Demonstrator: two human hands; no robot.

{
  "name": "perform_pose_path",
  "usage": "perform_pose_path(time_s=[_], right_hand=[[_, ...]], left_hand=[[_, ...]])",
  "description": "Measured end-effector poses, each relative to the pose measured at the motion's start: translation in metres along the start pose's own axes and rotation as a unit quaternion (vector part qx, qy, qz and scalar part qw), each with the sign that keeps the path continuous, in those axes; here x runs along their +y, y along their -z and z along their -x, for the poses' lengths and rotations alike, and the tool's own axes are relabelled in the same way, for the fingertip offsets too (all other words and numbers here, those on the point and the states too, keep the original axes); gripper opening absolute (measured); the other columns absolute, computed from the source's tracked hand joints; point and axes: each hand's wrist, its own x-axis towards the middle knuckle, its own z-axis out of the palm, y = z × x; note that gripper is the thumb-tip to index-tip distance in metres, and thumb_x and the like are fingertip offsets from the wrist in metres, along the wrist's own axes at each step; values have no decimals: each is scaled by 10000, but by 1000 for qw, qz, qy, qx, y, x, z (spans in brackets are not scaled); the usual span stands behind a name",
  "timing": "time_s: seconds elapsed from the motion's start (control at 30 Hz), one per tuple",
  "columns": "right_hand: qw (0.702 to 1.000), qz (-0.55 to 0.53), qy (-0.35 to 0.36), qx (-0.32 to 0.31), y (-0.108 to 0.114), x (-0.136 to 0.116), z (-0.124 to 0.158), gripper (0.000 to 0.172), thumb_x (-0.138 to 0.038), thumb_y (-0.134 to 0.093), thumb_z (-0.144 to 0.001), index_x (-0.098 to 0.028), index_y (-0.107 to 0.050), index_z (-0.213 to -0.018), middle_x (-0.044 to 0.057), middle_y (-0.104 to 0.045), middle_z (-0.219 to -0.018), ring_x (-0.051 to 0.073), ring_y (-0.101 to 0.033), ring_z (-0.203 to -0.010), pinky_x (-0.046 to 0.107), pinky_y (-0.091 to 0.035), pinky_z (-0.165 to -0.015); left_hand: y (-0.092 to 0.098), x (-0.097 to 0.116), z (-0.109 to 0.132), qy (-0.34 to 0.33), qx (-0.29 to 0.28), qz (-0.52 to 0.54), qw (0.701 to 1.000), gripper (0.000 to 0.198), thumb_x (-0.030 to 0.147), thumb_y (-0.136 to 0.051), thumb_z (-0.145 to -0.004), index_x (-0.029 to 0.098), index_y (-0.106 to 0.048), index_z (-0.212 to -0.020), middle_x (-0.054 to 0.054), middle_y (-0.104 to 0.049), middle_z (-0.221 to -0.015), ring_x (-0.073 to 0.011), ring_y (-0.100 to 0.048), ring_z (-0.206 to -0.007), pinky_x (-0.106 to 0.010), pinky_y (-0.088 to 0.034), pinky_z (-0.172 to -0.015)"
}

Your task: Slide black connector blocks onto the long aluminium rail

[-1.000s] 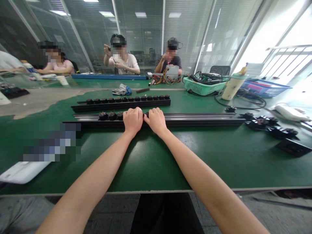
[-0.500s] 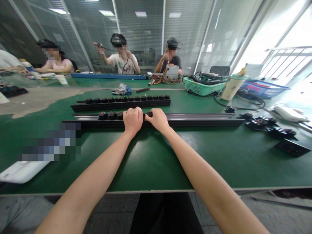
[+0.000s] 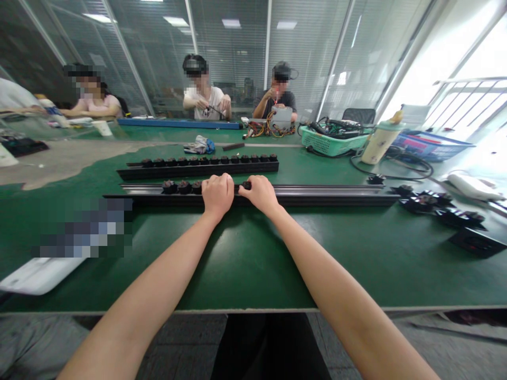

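Left hand (image 3: pixel 217 193) & right hand (image 3: pixel 260 194) hide part of black rail (image 3: pixel 325 196); fingertips unseen, grip unclear. Pixelated patch (image 3: pixel 85 232) covers rail's left end. White plastic piece (image 3: pixel 37 275) cut off by left edge.

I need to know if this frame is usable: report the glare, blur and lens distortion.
Head view: the window at right is blown out to white. Head view: the wide lens bows the rail and the table edge. Head view: the left hand and right hand, curled on the rail, are sharp. Head view: a mosaic patch hides something at left.
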Motion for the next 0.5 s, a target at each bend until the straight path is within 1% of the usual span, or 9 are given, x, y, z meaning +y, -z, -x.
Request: perform_pose_path(time_s=[0.13, 0.27, 0.5], right_hand=[[1000, -12, 6, -5, 1, 4, -1, 290, -411, -591, -957, -150, -718, -958, 124, -724, -1000, 233, -630, -971, 304, -447, -825], [999, -38, 20, -20, 1, 9, -5, 265, -406, -619, -937, -158, -713, -932, 90, -718, -947, 205, -624, -903, 287, -431, -789], [999, -44, 16, -15, 0, 11, -5, 257, -411, -632, -926, -164, -705, -925, 73, -706, -919, 191, -611, -865, 279, -419, -770]], left_hand=[[-1, -1, 0, -1, 0, -6, 1000, 435, 307, -258, -1038, 206, -673, -957, -129, -712, -918, -290, -624, -987, -427, -378, -887], [-2, -2, 0, -3, 6, -9, 1000, 430, 307, -264, -1036, 205, -676, -963, -131, -713, -914, -293, -625, -987, -426, -381, -887], [-2, -1, 0, 7, -3, 0, 1000, 423, 302, -276, -1028, 197, -682, -971, -142, -714, -928, -305, -622, -1003, -434, -378, -905]])
